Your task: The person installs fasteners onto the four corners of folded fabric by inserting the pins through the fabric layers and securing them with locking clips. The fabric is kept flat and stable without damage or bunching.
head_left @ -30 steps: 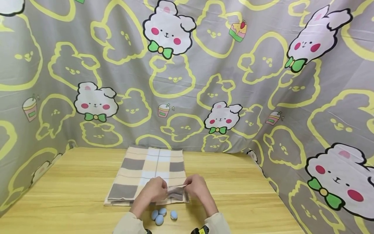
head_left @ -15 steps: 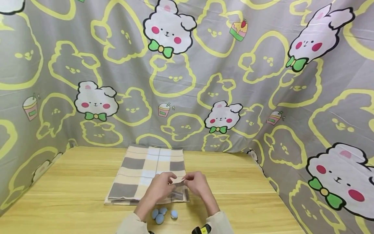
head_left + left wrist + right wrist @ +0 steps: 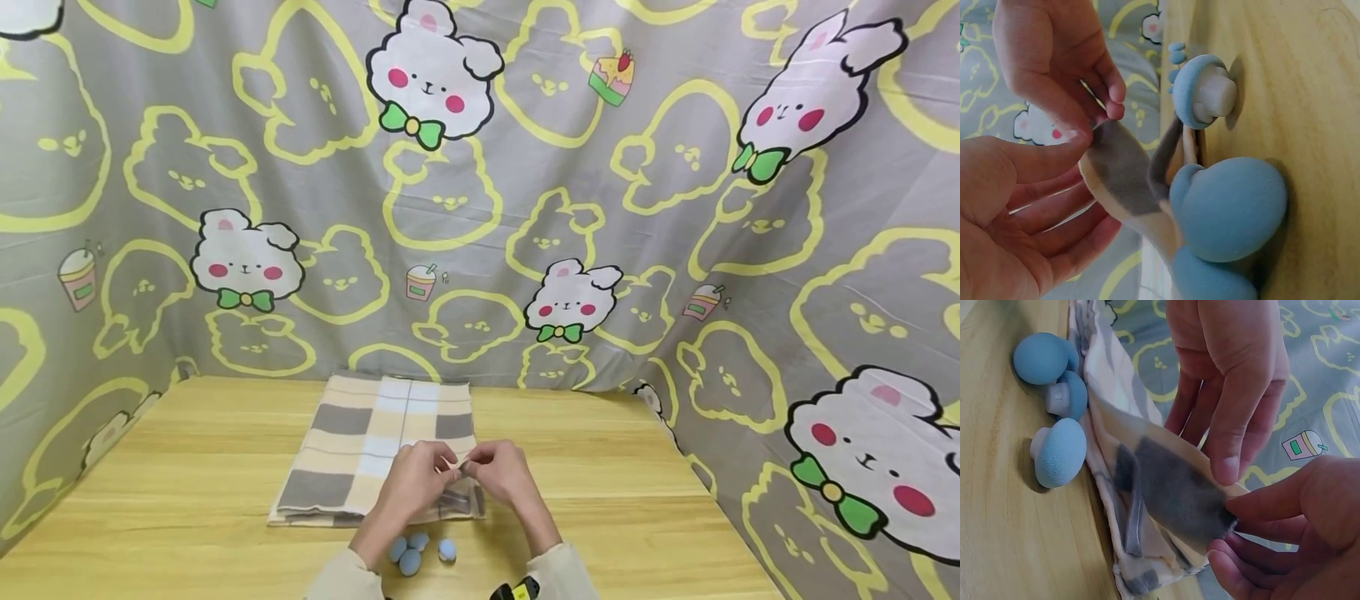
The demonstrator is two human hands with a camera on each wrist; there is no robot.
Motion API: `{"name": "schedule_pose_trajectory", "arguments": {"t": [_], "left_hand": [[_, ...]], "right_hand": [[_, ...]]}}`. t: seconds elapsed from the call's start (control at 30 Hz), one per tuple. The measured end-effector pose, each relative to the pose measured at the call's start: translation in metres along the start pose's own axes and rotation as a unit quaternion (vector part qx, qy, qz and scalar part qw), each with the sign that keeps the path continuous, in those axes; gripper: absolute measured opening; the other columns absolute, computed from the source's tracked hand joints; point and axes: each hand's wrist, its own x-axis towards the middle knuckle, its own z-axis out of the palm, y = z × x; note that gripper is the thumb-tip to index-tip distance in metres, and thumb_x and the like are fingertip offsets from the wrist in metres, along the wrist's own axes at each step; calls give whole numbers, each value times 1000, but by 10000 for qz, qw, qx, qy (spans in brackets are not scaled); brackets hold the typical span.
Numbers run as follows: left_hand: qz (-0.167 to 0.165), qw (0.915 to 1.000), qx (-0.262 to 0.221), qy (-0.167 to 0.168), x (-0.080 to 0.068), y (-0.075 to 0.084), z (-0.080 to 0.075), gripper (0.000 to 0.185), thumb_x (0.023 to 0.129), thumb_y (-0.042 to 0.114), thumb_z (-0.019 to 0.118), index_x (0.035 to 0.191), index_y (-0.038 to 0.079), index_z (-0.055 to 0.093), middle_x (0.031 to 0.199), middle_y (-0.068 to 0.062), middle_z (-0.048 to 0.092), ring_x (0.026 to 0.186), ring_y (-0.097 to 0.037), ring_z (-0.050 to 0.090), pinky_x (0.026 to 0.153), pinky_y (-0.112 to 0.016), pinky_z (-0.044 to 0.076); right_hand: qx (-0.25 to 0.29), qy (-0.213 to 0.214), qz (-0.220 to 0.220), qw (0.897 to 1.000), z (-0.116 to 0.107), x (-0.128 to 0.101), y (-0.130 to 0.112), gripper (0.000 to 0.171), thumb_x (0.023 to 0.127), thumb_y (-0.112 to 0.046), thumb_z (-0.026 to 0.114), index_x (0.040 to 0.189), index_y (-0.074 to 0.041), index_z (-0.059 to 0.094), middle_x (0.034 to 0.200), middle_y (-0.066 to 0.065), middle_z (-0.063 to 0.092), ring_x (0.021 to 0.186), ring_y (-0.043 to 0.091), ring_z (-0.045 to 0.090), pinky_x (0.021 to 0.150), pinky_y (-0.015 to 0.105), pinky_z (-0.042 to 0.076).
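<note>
Behind the wooden table (image 3: 187, 500), a grey curtain (image 3: 600, 167) with yellow outlines and white rabbit figures fills the whole upper part of the head view and also goes down the right side. On the table, in the lower centre, a folded checked cloth (image 3: 352, 450) in grey, beige and white lies flat, w/ its far edge near the curtain.

Both hands meet over the near right corner of this cloth. The left hand (image 3: 415, 481) and the right hand (image 3: 501, 472) each pinch the raised corner between thumb and fingertips, so the corner is lifted off the table while the rest of the cloth is lying. In the right wrist view the grey square of this corner hangs between the two hands, approx. in the centre of the frame.

Just below the hands, at the bottom centre, some small blue mushroom-shaped pieces (image 3: 411, 552) lie on the wood, close to the cloth edge. In the left wrist view one piece (image 3: 1205, 91) shows a white stem under its blue cap.

How many pieces there are is hard to tell, bc they overlap. The sleeves (image 3: 333, 579) are cut off by the bottom edge. A dark device w/ a yellow mark (image 3: 513, 592) at the right wrist is only partly visible.
</note>
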Motion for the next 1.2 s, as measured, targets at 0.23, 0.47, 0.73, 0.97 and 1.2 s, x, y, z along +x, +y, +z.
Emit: {"name": "schedule_pose_trajectory", "arguments": {"t": [0.23,0.47,0.73,0.97,1.2], "left_hand": [[63,10000,2,28,0,-2,2,10,84,5,78,77,11,76,69,3,71,59,-4,59,54,-22,46],[102,9999,7,53,1,-3,3,12,86,2,76,76,9,75,69,3,71,59,-3,55,54,-21,45],[31,9999,-46,157,1,-5,1,8,86,2,75,80,7,76,70,2,72,59,-3,56,56,-22,46],[-88,9991,-88,397,3,-7,-3,8,88,4,73,80,7,76,67,3,70,59,-3,56,57,-23,48],[-392,9978,-173,501,5,-11,-10,8,87,3,72,80,7,74,70,-1,73,60,-6,61,59,-27,51]], "right_hand": [[1,-58,-7,10000,1,-1,-2,5,83,-8,73,81,-7,77,78,3,74,71,10,62,64,28,51],[49,-66,-17,10000,2,-1,-1,5,83,-7,73,80,-6,77,78,3,74,71,11,63,64,30,52],[226,145,-33,9996,-5,-1,-4,7,85,-5,72,90,-3,77,80,6,73,69,11,61,62,29,51],[376,612,270,9971,-22,2,3,12,90,-5,66,95,0,76,74,7,71,60,9,60,56,28,49],[-318,674,661,9950,-38,-2,18,10,89,-8,64,89,-1,72,73,5,67,60,14,56,55,30,46]]}}
